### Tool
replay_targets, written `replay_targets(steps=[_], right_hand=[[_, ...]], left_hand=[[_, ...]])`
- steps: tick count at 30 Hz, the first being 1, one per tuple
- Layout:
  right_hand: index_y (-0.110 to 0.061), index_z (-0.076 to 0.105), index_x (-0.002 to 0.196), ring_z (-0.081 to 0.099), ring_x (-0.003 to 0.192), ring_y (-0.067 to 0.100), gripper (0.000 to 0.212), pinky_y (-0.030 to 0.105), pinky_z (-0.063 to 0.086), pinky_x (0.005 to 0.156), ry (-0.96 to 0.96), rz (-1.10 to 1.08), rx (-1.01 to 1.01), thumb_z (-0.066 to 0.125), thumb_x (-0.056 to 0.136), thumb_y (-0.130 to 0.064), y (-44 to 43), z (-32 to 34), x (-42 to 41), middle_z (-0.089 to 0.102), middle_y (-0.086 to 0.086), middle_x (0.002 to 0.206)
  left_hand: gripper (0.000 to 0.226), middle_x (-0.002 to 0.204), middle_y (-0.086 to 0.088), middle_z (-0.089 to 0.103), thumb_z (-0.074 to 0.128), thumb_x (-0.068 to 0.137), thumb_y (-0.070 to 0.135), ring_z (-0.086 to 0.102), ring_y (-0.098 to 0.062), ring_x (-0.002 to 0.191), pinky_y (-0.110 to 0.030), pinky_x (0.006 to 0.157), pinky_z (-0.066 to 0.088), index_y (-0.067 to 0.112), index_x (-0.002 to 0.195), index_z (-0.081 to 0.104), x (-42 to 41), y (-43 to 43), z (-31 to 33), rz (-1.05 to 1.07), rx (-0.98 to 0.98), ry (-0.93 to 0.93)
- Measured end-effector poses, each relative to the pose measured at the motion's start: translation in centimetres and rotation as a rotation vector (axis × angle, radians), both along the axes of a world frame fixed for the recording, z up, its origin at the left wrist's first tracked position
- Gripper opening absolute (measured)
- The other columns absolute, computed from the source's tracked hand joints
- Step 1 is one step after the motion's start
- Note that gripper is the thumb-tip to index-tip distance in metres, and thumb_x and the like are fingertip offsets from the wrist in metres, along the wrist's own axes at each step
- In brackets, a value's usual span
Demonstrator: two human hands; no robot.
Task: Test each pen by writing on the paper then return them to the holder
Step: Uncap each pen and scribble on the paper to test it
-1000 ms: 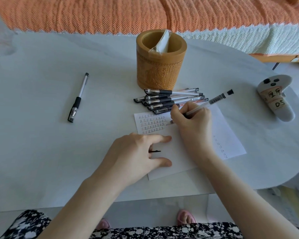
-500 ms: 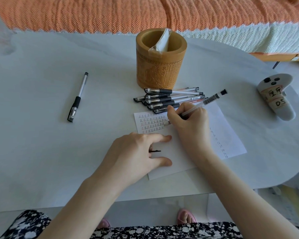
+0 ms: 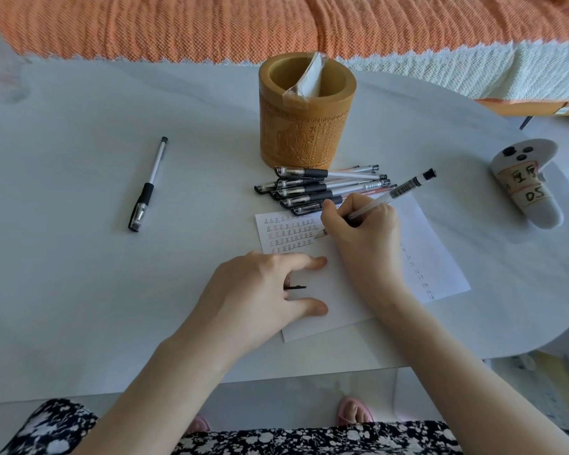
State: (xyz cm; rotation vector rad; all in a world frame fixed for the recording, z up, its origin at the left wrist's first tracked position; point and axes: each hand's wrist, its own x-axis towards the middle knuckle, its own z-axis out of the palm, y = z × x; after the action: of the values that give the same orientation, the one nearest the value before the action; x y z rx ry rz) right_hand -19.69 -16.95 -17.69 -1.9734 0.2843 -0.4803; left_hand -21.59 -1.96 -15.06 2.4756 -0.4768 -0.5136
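Shifted a little leftward over the last second: right grip (image 3: 362, 231) and its clear-barrelled gel pen with a black end plug (image 3: 391, 195), tip now at the end of the written rows on the white paper sheet (image 3: 431, 238), in front of the carved bamboo cylinder holder (image 3: 304, 126). Clamped round the pen near its tip, thumb and fingers curled. Left grip (image 3: 260, 290) nearer the viewer than that, pressing flat on the sheet with forefinger and thumb stretched out. Thin black sliver (image 3: 296, 287) between them, perhaps a cap; cannot tell whether held.

Probably mid-test of one pen. Keep the sheet pinned, add one short mark beside the last, press lightly, watch for a clean line. Then cap it and drop it upright into the holder, clear of the crumpled clear plastic wrapper (image 3: 306, 80) inside. Mind the heap of capped black-grip pens (image 3: 322, 188) right at the holder's front foot, just beyond the knuckles; easy to nudge. One more similar pen (image 3: 148, 185) well to the holder's left.

Smooth pale grey rounded tabletop (image 3: 79, 274). White labelled controller (image 3: 523, 188) to the holder's right. Orange woven cover (image 3: 211, 24) behind the holder.
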Motion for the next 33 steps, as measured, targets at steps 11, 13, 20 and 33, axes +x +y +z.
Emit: replay_targets(steps=[11, 13, 20, 33], right_hand=[[-0.008, 0.038, 0.050, 0.027, 0.049, 0.008, 0.038, 0.019, 0.021, 0.044, 0.019, 0.014, -0.009, 0.061, 0.079, -0.008, 0.11, 0.32, -0.10, 0.039, 0.015, 0.049], [-0.010, 0.037, 0.049, 0.027, 0.047, 0.007, 0.040, 0.018, 0.021, 0.044, 0.017, 0.010, -0.004, 0.062, 0.080, -0.009, 0.03, 0.28, -0.09, 0.039, 0.009, 0.046], [-0.010, 0.037, 0.050, 0.025, 0.044, 0.007, 0.040, 0.016, 0.020, 0.042, 0.004, -0.003, 0.009, 0.061, 0.082, -0.008, 0.04, 0.11, -0.05, 0.029, -0.008, 0.039], [-0.006, 0.038, 0.050, 0.027, 0.049, 0.008, 0.037, 0.019, 0.021, 0.044, 0.055, 0.021, -0.027, 0.061, 0.078, -0.009, 0.25, 0.52, -0.33, 0.040, 0.017, 0.051]], left_hand=[[0.052, 0.079, 0.017, 0.055, 0.069, 0.064, 0.061, 0.061, 0.000, 0.085, -0.019, 0.078, 0.045, 0.060, 0.112, 0.050, 0.00, -0.04, 0.08, 0.003, 0.003, -0.005], [0.052, 0.079, 0.017, 0.055, 0.069, 0.064, 0.060, 0.062, -0.001, 0.085, -0.020, 0.079, 0.045, 0.059, 0.112, 0.051, -0.05, 0.03, 0.04, 0.000, 0.000, -0.004], [0.052, 0.078, 0.017, 0.054, 0.070, 0.063, 0.060, 0.062, -0.001, 0.084, -0.020, 0.077, 0.045, 0.060, 0.112, 0.050, 0.00, -0.02, -0.02, 0.002, -0.002, -0.007], [0.051, 0.071, 0.016, 0.047, 0.069, 0.065, 0.060, 0.061, -0.003, 0.085, -0.020, 0.071, 0.040, 0.060, 0.112, 0.050, -0.02, -0.06, 0.07, -0.005, -0.009, -0.011]])
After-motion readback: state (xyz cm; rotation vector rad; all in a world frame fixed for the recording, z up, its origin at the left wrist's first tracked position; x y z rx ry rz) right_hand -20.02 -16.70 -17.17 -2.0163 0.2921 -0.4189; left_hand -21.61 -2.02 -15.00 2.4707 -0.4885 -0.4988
